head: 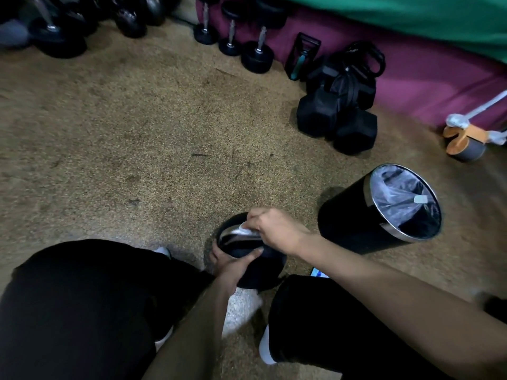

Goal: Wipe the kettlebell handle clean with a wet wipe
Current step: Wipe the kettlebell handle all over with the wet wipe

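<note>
A black kettlebell stands on the speckled floor between my knees. Its shiny handle arches over the top. My right hand pinches a white wet wipe against the top of the handle. My left hand grips the kettlebell's body from the near left, thumb across the front.
A black bin with a plastic liner stands just right of the kettlebell. Black hex dumbbells and round dumbbells lie along the far wall. An ab roller sits far right. A wipe packet peeks out by my right knee.
</note>
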